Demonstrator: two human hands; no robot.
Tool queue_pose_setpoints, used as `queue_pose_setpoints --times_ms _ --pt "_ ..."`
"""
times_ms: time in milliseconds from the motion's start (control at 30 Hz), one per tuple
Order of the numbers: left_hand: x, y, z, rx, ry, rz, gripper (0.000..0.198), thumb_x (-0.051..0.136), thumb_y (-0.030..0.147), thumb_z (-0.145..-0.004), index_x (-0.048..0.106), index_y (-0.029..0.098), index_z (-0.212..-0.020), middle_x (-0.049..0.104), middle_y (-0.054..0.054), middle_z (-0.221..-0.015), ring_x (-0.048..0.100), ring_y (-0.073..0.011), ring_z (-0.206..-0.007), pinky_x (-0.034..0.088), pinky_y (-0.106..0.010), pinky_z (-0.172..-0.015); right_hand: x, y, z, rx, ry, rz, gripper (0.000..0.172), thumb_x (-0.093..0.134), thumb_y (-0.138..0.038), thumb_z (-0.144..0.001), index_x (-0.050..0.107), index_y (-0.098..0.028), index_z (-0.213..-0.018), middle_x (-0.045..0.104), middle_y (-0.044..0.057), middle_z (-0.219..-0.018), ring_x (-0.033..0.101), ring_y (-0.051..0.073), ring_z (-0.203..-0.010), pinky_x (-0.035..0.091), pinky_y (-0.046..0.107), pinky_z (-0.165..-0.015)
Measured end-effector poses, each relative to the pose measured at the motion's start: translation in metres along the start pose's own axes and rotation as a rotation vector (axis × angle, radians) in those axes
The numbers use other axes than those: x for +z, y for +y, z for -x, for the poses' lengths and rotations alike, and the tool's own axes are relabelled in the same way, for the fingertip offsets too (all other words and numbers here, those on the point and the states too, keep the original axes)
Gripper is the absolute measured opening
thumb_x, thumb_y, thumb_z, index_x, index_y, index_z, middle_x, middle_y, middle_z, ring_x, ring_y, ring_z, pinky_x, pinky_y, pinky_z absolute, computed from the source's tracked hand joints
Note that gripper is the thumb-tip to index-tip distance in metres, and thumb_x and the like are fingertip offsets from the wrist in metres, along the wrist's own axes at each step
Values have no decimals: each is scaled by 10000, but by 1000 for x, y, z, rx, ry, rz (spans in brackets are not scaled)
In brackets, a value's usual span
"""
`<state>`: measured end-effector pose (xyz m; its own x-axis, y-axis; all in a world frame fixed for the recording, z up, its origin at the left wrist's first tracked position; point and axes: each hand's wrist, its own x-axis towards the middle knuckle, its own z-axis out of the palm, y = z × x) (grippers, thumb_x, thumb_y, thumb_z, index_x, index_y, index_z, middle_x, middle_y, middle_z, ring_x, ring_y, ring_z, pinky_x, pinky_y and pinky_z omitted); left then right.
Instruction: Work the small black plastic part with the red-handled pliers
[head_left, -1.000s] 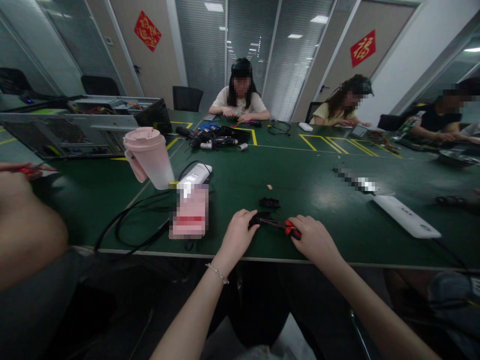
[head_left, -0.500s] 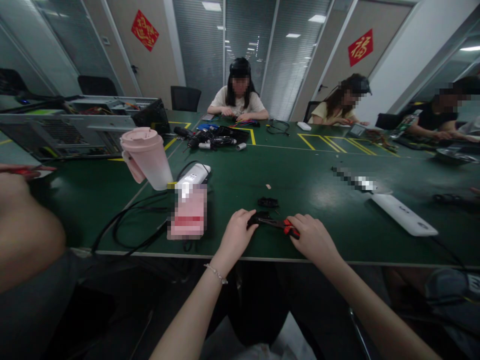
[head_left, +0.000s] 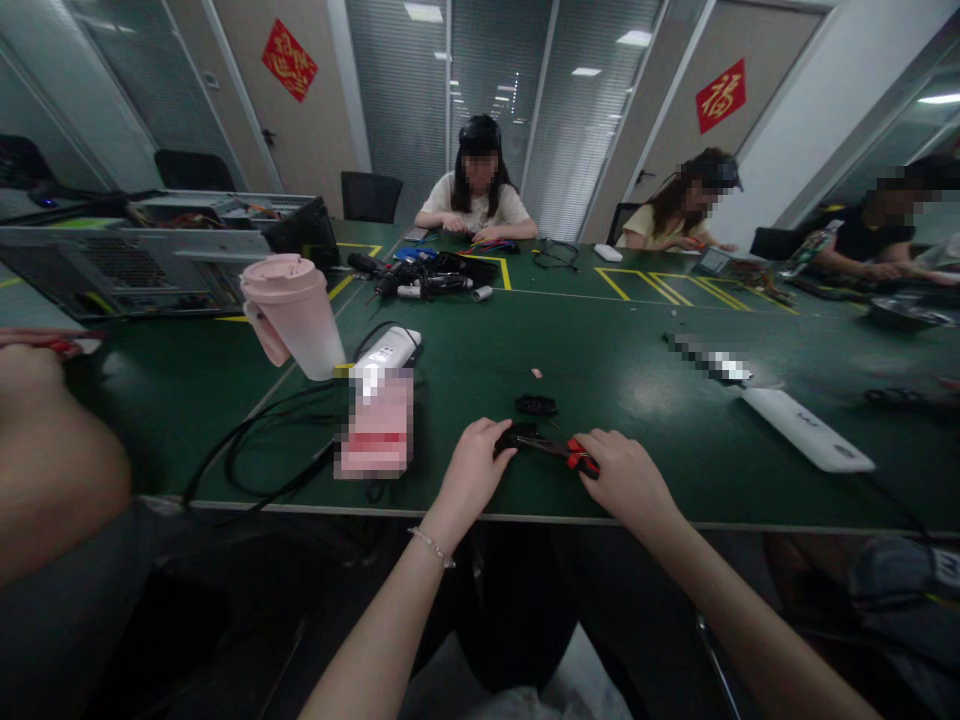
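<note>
Red-handled pliers (head_left: 580, 456) apparently against black part (head_left: 513, 436)

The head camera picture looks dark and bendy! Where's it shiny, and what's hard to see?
Head view: dim overall, with a pale glare patch on the green table; head view: the doors lean outward, probably lens stretch; head view: blocky squares hide the pink thing; head view: the black piece in the left hand is too dark for detail.

The right red sign (head_left: 721, 95) reads 福
</note>
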<state>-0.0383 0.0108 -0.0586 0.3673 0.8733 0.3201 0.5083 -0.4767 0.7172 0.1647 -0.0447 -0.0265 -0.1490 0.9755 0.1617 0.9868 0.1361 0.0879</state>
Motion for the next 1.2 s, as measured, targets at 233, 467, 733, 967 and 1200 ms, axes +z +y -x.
queue_pose_setpoints --times_ms 233,467,733,967,1200 --pt "0 0 0 -8 -4 -10 350 590 138 -765 571 150 -1114 576 -64 -953 549 -189 -901 450 -350 -847 -1 0 1 -21 59 57 284 501 -165 -714 581 -166 -987 594 71 -908 488 193 -816 314 298 -685" --pt "0 0 0 -1 -1 4 352 587 141 -766 568 160 -1118 575 -61 -964 550 -186 -902 454 -343 -838 0 2 0 -35 60 42 277 502 -177 -710 586 -171 -974 601 67 -903 498 186 -806 314 290 -677" --pt "0 -1 0 -7 1 6 345 581 143 -770 569 163 -1115 576 -61 -966 546 -185 -901 450 -346 -838 -1 2 -1 -16 21 17 287 490 -182 -718 591 -166 -985 604 62 -882 522 177 -789 327 287 -691" --pt "1 -1 0 -2 -2 -1 355 587 140 -764 568 154 -1119 576 -61 -954 544 -189 -906 451 -337 -837 -3 0 0 -23 58 72 312 508 -163 -701 590 -162 -1002 599 71 -907 504 186 -795 334 292 -695" --pt "1 -2 0 3 9 6 359 588 142 -763 566 168 -1120 573 -58 -961 545 -189 -911 450 -340 -843 1 2 -1 -18 21 24 295 490 -179 -722 587 -167 -999 601 71 -914 509 182 -805 337 285 -673"
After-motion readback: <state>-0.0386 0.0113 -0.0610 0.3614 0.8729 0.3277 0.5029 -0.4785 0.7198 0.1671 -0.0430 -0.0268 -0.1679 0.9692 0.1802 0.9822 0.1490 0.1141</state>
